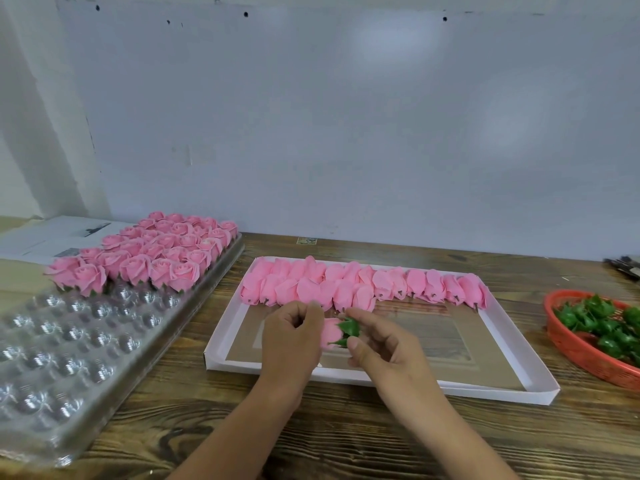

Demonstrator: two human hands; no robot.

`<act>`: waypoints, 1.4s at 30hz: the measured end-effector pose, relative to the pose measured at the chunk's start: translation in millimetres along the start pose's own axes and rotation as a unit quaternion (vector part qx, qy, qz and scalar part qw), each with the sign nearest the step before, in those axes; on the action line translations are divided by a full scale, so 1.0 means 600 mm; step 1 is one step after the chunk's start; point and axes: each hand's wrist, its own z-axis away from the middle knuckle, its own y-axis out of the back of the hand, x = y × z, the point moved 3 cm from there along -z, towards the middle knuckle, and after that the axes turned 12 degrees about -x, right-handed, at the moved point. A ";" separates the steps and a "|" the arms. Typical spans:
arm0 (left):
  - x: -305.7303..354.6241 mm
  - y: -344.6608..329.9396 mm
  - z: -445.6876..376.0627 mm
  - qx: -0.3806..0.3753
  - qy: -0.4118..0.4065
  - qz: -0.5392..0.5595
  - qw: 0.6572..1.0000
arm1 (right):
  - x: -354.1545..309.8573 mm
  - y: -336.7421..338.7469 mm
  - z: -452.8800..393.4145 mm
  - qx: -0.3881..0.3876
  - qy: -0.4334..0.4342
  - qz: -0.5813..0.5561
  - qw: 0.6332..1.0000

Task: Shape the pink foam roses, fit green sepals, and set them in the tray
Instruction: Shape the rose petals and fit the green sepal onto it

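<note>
My left hand (292, 336) grips a closed pink foam rose (329, 332) over the white box lid. A green sepal (349, 329) sits against the rose's base, pinched between the thumb and fingers of my right hand (377, 344). Behind my hands, two rows of closed pink buds (360, 287) lie along the far side of the white box lid (485, 389). The clear plastic tray (69, 348) is at the left. Its far end holds several opened roses with sepals (149, 254), and its near cups are empty.
A red mesh basket (581, 351) with several green sepals (602, 322) stands at the right edge. Papers lie at the back left, behind the tray. Dark objects rest at the far right. A pale wall stands close behind the wooden table (346, 438).
</note>
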 end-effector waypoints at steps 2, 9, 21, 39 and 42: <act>0.000 0.000 0.000 -0.003 0.009 0.005 1.000 | 0.000 -0.003 0.000 -0.005 0.000 -0.015 1.000; -0.006 0.000 0.000 -0.009 0.029 0.023 0.999 | 0.005 -0.006 -0.002 -0.020 0.002 -0.009 1.000; -0.004 -0.003 0.003 -0.050 0.028 0.052 0.997 | 0.013 -0.009 -0.003 0.007 0.011 -0.069 0.998; 0.000 -0.008 0.001 -0.215 0.034 0.181 0.959 | 0.016 0.034 -0.007 0.068 -0.003 -0.130 0.989; -0.001 -0.009 0.001 -0.212 0.031 0.178 0.960 | 0.017 0.035 -0.007 0.062 0.001 -0.118 0.991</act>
